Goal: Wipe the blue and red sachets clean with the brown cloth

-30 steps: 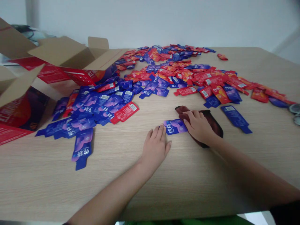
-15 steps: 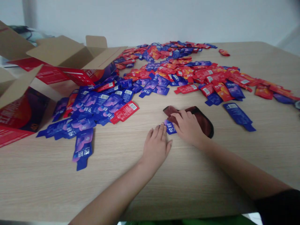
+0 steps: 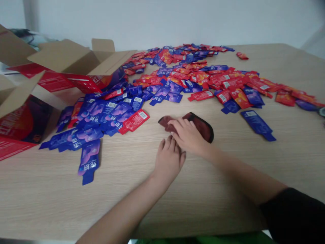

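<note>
Left hand [image 3: 168, 159] and right hand [image 3: 191, 135]: two, bare, close together on one table [image 3: 215, 200] of pale, straight wood grain. Cloth [image 3: 203, 128]: one; lies near mid-table beneath the right hand, just beyond the left. Long axis roughly left to right, right end slightly nearer the wearer; narrow tip to the left, broad rounded end to the right. Dark red-brown, thin, creased, black-edged. Right grip: fingers bent over the cloth; cannot tell whether pinched or only pressed. Left grip: palm down, fingers extended, closed around nothing visible. Black sleeve [image 3: 294, 217]: one, on the right arm. Packets, flat and glossy, mostly with a narrow neck, too many to count: one mainly blue cluster [image 3: 101, 115] at left, one mixed red-and-blue band [image 3: 228, 81] across the middle, one mixed heap [image 3: 182, 54] at the far edge. Single blue packet [image 3: 257, 124]: one, apart at right, neck toward the near right. Single red packet [image 3: 242, 55]: one, apart at the far right. Cardboard boxes: two, open, printed red and purple outside, plain brown inside; nearer box [image 3: 20, 122] cut by the left edge of view, farther box [image 3: 101, 81] beside the packets.
</note>
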Demonstrator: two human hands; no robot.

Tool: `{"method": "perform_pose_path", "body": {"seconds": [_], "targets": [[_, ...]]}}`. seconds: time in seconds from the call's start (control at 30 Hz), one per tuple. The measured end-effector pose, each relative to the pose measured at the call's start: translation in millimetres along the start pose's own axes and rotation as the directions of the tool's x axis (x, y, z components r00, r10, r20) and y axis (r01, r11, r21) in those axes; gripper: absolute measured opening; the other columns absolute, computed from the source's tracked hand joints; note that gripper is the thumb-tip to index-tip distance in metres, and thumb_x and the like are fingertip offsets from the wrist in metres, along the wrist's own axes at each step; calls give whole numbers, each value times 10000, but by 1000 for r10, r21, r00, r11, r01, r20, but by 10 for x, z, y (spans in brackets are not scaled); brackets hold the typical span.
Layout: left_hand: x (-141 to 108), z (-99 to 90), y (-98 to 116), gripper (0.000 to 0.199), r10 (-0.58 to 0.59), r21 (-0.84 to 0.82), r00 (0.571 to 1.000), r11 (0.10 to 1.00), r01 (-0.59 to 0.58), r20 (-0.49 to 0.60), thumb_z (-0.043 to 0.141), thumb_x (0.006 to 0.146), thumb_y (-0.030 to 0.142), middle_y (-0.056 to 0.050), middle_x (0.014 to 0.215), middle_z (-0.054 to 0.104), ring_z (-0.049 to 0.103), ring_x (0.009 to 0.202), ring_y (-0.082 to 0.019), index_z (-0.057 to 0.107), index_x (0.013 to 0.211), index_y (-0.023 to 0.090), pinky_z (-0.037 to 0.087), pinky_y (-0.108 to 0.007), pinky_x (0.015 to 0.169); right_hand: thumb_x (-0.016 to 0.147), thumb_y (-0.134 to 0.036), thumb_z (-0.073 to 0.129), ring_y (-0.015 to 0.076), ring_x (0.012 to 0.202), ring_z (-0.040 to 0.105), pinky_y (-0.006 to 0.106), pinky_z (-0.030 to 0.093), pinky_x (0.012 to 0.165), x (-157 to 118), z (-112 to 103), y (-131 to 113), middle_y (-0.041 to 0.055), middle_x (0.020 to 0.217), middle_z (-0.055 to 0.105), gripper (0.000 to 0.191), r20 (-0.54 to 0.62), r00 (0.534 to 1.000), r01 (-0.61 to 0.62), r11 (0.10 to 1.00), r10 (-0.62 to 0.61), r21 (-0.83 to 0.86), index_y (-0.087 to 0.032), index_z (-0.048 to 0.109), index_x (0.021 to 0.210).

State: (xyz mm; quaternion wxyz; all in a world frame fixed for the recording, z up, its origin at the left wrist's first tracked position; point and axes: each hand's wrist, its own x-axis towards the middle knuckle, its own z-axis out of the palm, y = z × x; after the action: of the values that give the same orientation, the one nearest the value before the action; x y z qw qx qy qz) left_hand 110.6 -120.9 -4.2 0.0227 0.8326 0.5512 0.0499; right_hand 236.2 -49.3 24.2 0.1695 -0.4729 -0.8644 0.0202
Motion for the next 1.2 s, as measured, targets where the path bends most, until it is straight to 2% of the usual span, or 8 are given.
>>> {"method": "perform_pose_path", "body": {"seconds": [0.17, 0.3, 0.43, 0.6, 0.7, 0.8, 1.07, 1.2], "targets": [[-5, -8, -8, 547, 4, -5, 1000, 1000, -4, -4, 440, 961, 391, -167, 1459, 477, 407, 1364, -292, 484, 1385, 49, 339, -475, 1124, 948, -344, 433, 291, 940, 476, 407, 341, 777, -225, 171, 84, 119, 1130, 580, 335, 23, 996, -84, 990, 88, -117, -209, 556, 1228], [-5, -18, 2, 571, -4, -16, 1000, 1000, 4, -3, 405, 975, 385, -142, 1519, 399, 399, 1368, -279, 406, 1443, 59, 345, -474, 1119, 937, -337, 441, 307, 967, 482, 419, 367, 790, -453, 95, 454, 142, 1162, 566, 358, -36, 978, -209, 971, 207, -113, -187, 545, 1246], [-5, -13, 4, 575, -2, -18, 1000, 1000, 2, 4, 411, 971, 383, -141, 1520, 396, 398, 1370, -278, 403, 1444, 57, 340, -474, 1120, 930, -303, 426, 307, 1008, 515, 430, 402, 836, -454, -70, 693, 152, 1132, 582, 305, -48, 944, -324, 945, 325, 32, -163, 573, 1159], [1, -4, -15, 556, 14, -9, 999, 1000, -15, -32, 407, 971, 383, -160, 1498, 426, 405, 1362, -288, 443, 1416, 51, 350, -477, 1109, 940, -260, 400, 269, 1043, 522, 405, 388, 901, -129, -172, 337, 123, 1141, 585, 284, -189, 955, -189, 960, 228, 205, -187, 545, 1173], [-1, 3, -33, 515, 26, -1, 999, 1000, -26, -31, 447, 956, 386, -178, 1440, 495, 423, 1347, -305, 529, 1341, 55, 350, -479, 1105, 940, -285, 425, 281, 1001, 507, 404, 370, 838, -3, -31, 43, 119, 1151, 584, 307, -56, 996, -71, 994, 75, 78, -210, 557, 1206], [-6, 1, -49, 500, 31, 1, 999, 1000, -31, -25, 467, 952, 384, -174, 1407, 530, 428, 1343, -298, 548, 1320, 55, 344, -462, 1113, 944, -340, 441, 291, 954, 489, 402, 348, 780, -34, 125, -26, 120, 1130, 584, 315, 38, 998, -50, 996, 53, -78, -218, 577, 1200], [-5, -20, -32, 576, 27, -16, 1000, 999, -27, -2, 418, 974, 386, -140, 1516, 405, 407, 1359, -280, 401, 1444, 53, 350, -467, 1111, 947, -341, 405, 297, 957, 503, 403, 374, 778, -439, 31, 658, 148, 1143, 573, 353, -39, 951, -309, 942, 306, -129, -170, 561, 1213], [-2, -13, -12, 572, 11, -9, 1000, 1000, -11, -12, 417, 972, 380, -148, 1514, 405, 411, 1357, -287, 412, 1436, 47, 348, -473, 1110, 947, -335, 379, 305, 968, 525, 418, 381, 805, -341, -113, 708, 143, 1087, 599, 324, -75, 927, -373, 925, 368, -67, -175, 587, 1136]]}}
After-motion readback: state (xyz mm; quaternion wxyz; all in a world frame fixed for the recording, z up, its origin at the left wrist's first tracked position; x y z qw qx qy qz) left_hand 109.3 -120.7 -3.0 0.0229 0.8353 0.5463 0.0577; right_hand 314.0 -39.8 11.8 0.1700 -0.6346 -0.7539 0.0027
